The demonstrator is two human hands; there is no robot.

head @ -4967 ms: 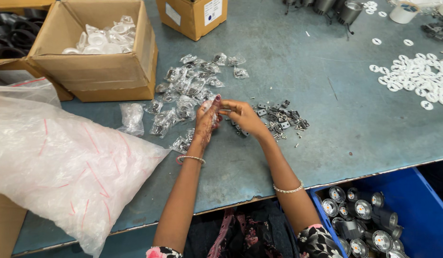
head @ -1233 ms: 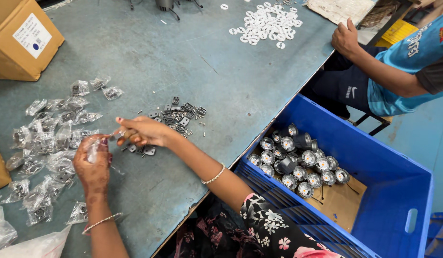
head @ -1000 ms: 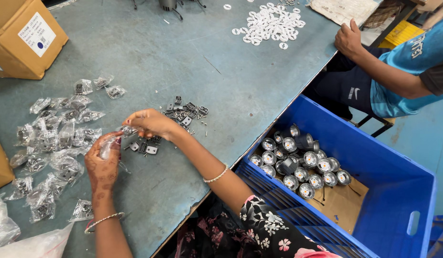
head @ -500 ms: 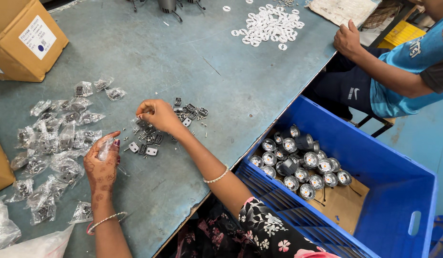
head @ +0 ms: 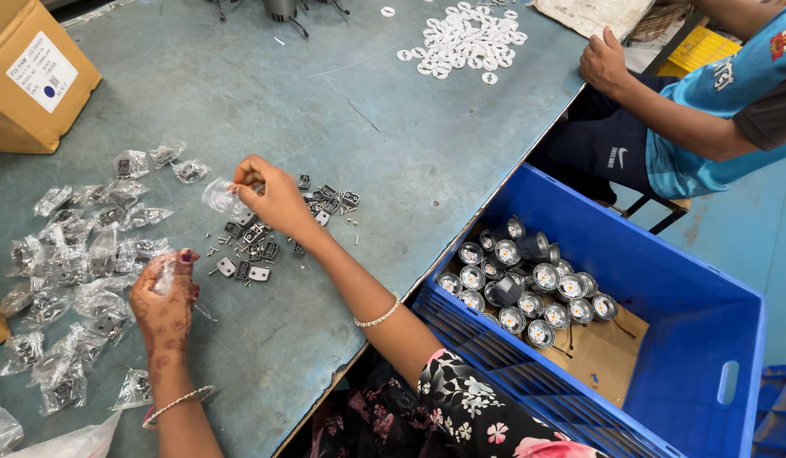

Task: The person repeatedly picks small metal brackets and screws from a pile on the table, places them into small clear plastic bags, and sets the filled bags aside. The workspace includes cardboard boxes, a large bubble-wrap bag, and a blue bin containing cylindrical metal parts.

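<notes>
The right hand point(head: 274, 197) reaches out over the desk point(head: 393, 153), its thumb and forefinger pinched shut on a small clear bag point(head: 216, 195) at the far edge of a scatter of loose metal parts point(head: 253, 254); whether the bag has anything inside is too small to tell. The left hand point(head: 165, 298) hovers nearer the body, fingers curled closed around another crumpled clear bag point(head: 162, 273), palm turned inward. Doing this well seems to call for a light pinch at the bag's mouth so the film does not tear, and for keeping the bag low over the scatter so small pieces and screws point(head: 352, 222) do not roll toward the desk edge. The left hand would do best to hold its bag upright and steady. To the left lies a broad heap of filled bags point(head: 70, 254), just beside the loose parts, so care is needed not to mix the two. Far left stands a cardboard box point(head: 32, 76). At the far side lies a cluster of white rings point(head: 465, 38), well apart. To the right, below the desk edge, a blue crate point(head: 664, 339) holds round silver lamp heads point(head: 520, 284). Beyond it another person's hand point(head: 603, 61) rests at the desk edge.
</notes>
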